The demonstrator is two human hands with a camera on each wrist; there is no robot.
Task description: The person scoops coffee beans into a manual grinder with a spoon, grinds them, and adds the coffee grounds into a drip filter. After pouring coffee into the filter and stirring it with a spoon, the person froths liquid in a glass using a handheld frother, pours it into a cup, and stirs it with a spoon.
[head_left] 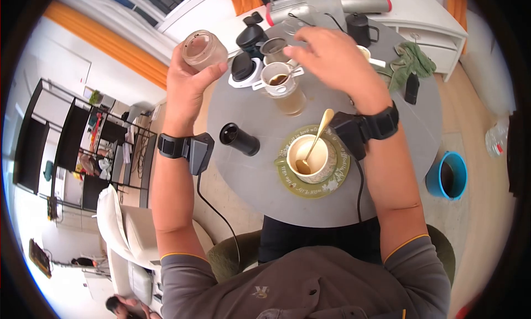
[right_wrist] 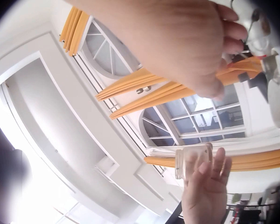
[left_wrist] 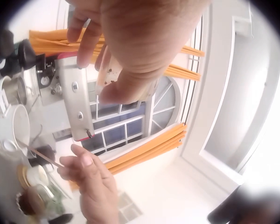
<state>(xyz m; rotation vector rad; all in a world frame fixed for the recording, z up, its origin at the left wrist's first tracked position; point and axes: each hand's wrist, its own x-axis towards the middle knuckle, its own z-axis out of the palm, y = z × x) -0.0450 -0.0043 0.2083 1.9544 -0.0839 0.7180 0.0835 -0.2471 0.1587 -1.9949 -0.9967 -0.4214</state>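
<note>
The fingers of the left hand (head_left: 191, 81) were curled around a glass jar (head_left: 204, 53), parted by the jar's width, with the thumb on the near side; dark specks showed in the jar, which was held up at the left of the scene. The fingers of the right hand (head_left: 337, 59) were nearly closed, pinching a thin utensil (left_wrist: 45, 158) whose far end reached into a white dripper (head_left: 277, 87).

This dripper, dark liquid inside it, lay just left of and below the right fingertips, atop a glass vessel (head_left: 291, 104) containing pale brown liquid. A mesh strainer (head_left: 275, 47) stood immediately left of the same fingertips. Between the two sets of fingers were a black-and-white device (head_left: 243, 70) and, slightly farther off, a black container (head_left: 250, 39).

Beyond the right fingers, to their right, stood a dark pitcher (head_left: 361, 30); a green cloth (head_left: 414, 63) lay farther right. On the wearer's side of the left fingers, a black cylinder (head_left: 240, 140) rested on the grey table (head_left: 238, 186). Also nearer the wearer than either set of fingers, a patterned cup (head_left: 318, 167) with a gold spoon (head_left: 316, 142) in it sat on a green saucer (head_left: 287, 183). Outermost, well right of the right fingers, a blue bucket (head_left: 447, 175) held dark liquid.
</note>
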